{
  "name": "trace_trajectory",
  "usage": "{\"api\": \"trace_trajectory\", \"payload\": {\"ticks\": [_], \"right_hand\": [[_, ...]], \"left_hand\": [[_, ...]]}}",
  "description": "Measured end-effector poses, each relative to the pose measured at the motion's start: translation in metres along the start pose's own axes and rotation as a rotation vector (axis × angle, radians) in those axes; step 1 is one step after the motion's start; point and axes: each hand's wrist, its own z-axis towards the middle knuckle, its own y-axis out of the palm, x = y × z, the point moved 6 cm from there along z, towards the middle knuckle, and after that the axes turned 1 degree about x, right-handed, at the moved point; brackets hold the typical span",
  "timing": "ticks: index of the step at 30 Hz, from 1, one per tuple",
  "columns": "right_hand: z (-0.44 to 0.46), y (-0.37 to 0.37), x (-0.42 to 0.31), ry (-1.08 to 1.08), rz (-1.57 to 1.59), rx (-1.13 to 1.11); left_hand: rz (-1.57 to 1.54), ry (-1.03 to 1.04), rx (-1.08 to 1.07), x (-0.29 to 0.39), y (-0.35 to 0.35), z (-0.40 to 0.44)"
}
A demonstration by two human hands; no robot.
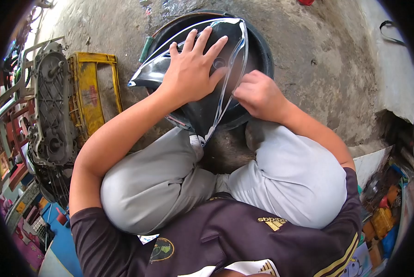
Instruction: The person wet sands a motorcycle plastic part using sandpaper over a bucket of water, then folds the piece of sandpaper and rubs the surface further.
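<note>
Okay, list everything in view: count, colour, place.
Shiny piece: 1, dark, over basin
Basin: 1, black, on floor
Cylinder: 1, green, basin's left
Crate: 1, yellow, left
Metal casing: 1, grey, left of crate
Floor: 1, grey-brown, underneath
Small object: 1, red, top edge
Clutter: uncounted, mixed colours, far left, lower right
Trousers: 1 pair, light grey, lower centre
Shirt: 1, dark, bottom
Left hand: 1, bare, on shiny piece
Right hand: 1, bare, at its right edge

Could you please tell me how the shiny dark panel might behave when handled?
The shiny dark panel is probably fairly stiff, since its edges look crisp under the left hand. Its glossy surface may be slippery. It could tip if pushed, as pointed corners reach past the basin's rim.
</note>
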Motion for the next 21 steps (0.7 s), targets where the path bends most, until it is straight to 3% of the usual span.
{"api": "trace_trajectory", "payload": {"ticks": [6, 12, 14, 16, 19, 21], "right_hand": [[0.004, -0.015, 0.021, 0.162, -0.114, 0.169], [0.004, -0.008, 0.016, -0.017, -0.058, 0.017], [0.003, -0.026, 0.039, 0.145, -0.156, 0.239], [0.005, -0.025, 0.037, 0.145, -0.171, 0.216], [0.003, 0.0, -0.002, -0.077, -0.051, -0.023], [0.005, -0.008, 0.007, -0.06, -0.073, 0.029]], "left_hand": [[-0.004, -0.008, 0.005, -0.001, 0.001, -0.002], [-0.006, 0.002, 0.007, 0.0, 0.0, 0.0], [-0.014, -0.006, 0.008, -0.001, 0.0, -0.002], [0.005, -0.003, -0.001, 0.0, 0.001, -0.001], [0.005, -0.003, -0.005, -0.001, 0.0, 0.0], [0.005, -0.002, -0.007, -0.001, 0.0, 0.001]]}}
